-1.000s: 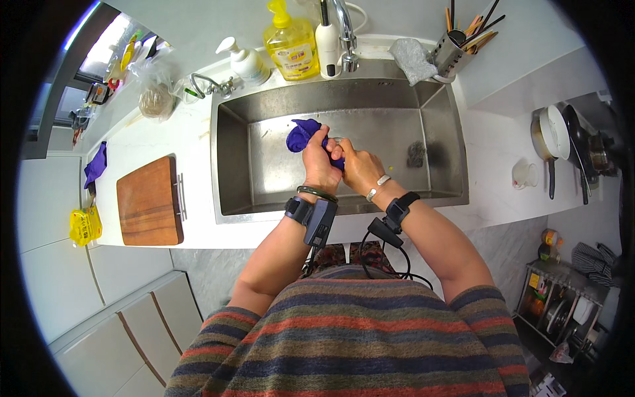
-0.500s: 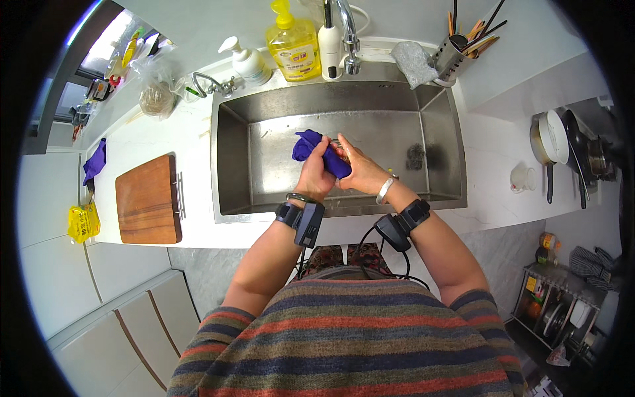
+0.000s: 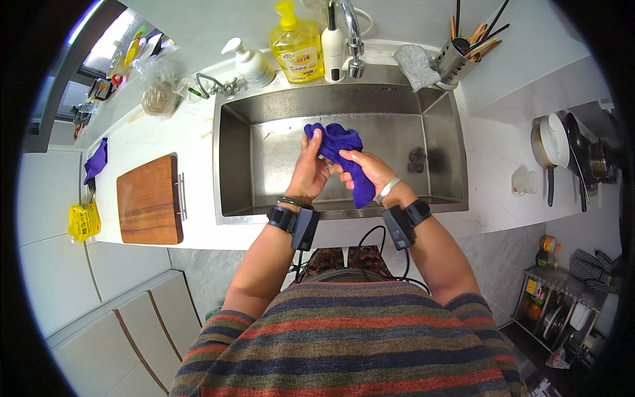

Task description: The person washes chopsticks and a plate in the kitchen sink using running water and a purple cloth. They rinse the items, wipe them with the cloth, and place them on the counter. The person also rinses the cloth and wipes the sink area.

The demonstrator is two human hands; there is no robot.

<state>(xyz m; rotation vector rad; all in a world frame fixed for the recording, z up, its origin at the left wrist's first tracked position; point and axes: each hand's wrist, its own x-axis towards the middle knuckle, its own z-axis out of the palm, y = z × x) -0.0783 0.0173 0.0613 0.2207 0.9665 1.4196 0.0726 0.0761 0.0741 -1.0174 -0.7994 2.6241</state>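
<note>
Over the steel sink (image 3: 264,192) I hold a purple cloth (image 3: 341,137) between both hands. My left hand (image 3: 309,169) is closed on the cloth's left part, thumb lying on top. My right hand (image 3: 372,171) grips its lower middle, thumb across the fabric, and one end hangs down beside the right wrist. The cloth is loosely bunched, with folds spread away from me. Some of the fingers are hidden under it. A dark scouring pad (image 3: 417,159) lies on the sink floor to the right.
Behind the sink stand a tap (image 3: 355,49), a yellow soap bottle (image 3: 297,56) and a white pump bottle (image 3: 251,64). A wooden cutting board (image 3: 149,202) lies left, near another purple cloth (image 3: 96,161). To the right are a glass cup (image 3: 524,182) and pans (image 3: 544,149).
The cloth was tightly bunched between my hands and is now looser and more spread out. My hands have moved apart a little, and one end of the cloth now hangs toward me.
</note>
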